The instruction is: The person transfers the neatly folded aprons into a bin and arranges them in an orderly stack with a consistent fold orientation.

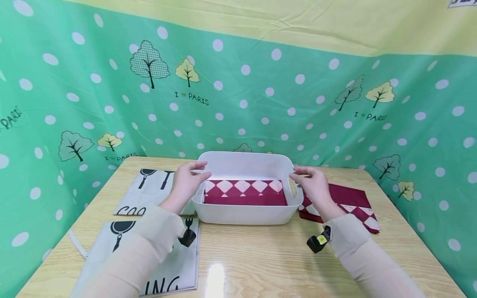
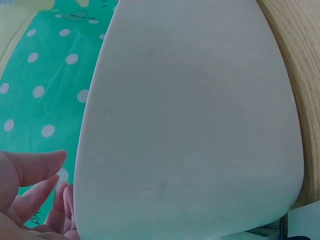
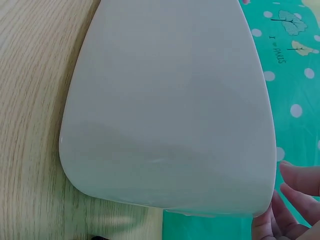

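A white plastic bin (image 1: pixel 242 214) stands on the table with a folded maroon cloth (image 1: pixel 244 200) inside, its band of white diamonds showing. My left hand (image 1: pixel 188 182) is at the bin's left end, thumb and forefinger apart over the rim. At the other end, beside the handle hole, is my right hand (image 1: pixel 313 185), its fingers loosely bent. In both wrist views the bin's outer wall (image 2: pixel 190 120) fills the middle. The left fingers (image 2: pixel 35 200) and right fingers (image 3: pixel 295 200) show at its edge; whether they touch it is unclear.
Right of the bin lies another folded maroon cloth (image 1: pixel 348 199), partly behind my right hand. Two white printed cloths, a far one (image 1: pixel 128 198) and a near one (image 1: pixel 171 265), lie at the left. A green dotted curtain (image 1: pixel 238 91) hangs behind the wooden table (image 1: pixel 253 260).
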A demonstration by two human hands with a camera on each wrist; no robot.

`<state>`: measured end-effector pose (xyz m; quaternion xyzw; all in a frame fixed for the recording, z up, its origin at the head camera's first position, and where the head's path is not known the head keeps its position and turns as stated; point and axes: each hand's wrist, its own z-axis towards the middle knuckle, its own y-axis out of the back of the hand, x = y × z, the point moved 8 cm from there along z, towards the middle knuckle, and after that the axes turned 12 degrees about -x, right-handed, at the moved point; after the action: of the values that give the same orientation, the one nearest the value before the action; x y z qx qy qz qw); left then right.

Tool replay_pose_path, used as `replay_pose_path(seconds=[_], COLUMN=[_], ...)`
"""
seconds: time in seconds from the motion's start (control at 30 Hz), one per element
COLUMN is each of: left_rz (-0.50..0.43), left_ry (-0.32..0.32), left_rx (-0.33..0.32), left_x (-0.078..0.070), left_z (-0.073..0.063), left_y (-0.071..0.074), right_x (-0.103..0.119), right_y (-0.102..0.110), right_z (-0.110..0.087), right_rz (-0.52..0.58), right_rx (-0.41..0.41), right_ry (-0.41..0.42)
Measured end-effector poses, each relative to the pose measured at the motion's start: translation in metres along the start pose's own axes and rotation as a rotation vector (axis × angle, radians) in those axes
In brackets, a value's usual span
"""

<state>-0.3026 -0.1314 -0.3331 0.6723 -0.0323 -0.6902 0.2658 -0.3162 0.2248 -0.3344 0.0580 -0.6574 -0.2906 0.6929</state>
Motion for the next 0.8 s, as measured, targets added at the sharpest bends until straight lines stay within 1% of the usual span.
replay_pose_path(seconds=[0.27, 0.33, 0.43, 0.67, 0.8], left_rz=[-0.03, -0.039, -0.05, -0.081, -0.105], left_ry=[0.026, 0.024, 0.006, -0.064, -0.088], left_rx=[-0.003, 0.001, 0.013, 0.045, 0.063], left_x=[0.0, -0.001, -0.006, -0.026, -0.034], left_z=[-0.004, -0.006, -0.009, -0.021, -0.028], left_y=[-0.002, -0.001, -0.003, -0.007, -0.009], right_x=[0.001, 0.003, 0.005, 0.014, 0.018], right_y=[0.002, 0.003, 0.005, 0.012, 0.015], right_z=[-0.003, -0.004, -0.005, -0.007, -0.009], right_rz=[0.015, 0.019, 0.025, 0.026, 0.035], right_rx=[0.01, 0.009, 0.006, -0.01, -0.007], right_ry=[-0.021, -0.022, -0.027, 0.007, 0.017])
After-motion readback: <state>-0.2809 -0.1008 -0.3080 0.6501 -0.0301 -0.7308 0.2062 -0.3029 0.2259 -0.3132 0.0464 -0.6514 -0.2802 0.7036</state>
